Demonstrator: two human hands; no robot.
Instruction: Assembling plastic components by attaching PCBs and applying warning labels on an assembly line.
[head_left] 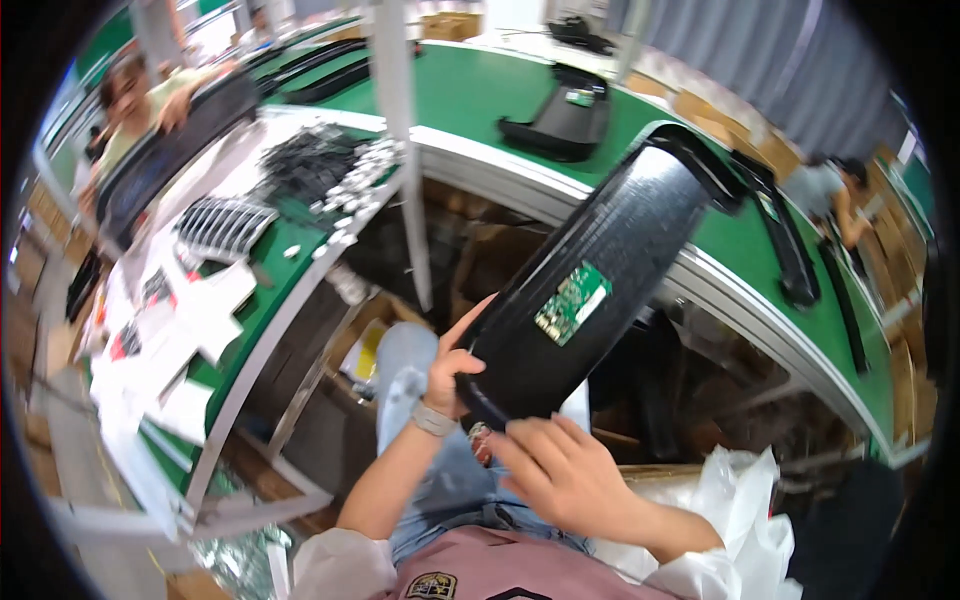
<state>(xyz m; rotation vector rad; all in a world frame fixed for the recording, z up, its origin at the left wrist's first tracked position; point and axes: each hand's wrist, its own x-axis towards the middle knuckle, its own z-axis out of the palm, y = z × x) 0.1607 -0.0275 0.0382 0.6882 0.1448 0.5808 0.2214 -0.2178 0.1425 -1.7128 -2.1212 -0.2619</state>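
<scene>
My left hand [455, 371] is closed round the near left edge of a long black plastic housing [610, 245], thumb on its inner face. The housing tilts up and away to the right, its far end over the green conveyor belt. A green circuit board [575, 303] sits on its inner face. At the housing's near end is my right hand [565, 470], slightly blurred, fingers stretched out and apart; whether the fingertips touch the edge, I cannot tell. Between my hands, below the housing, shows a small reddish patterned thing [481, 442] I cannot make out.
More black housings lie on the green conveyor belt [465, 85], including one with a circuit board [565, 120]. The left table holds dark strips [305, 165], white connectors [365, 180] and papers. Across it, a person holds a black housing [180, 150]. White plastic bags [735, 500] lie at right.
</scene>
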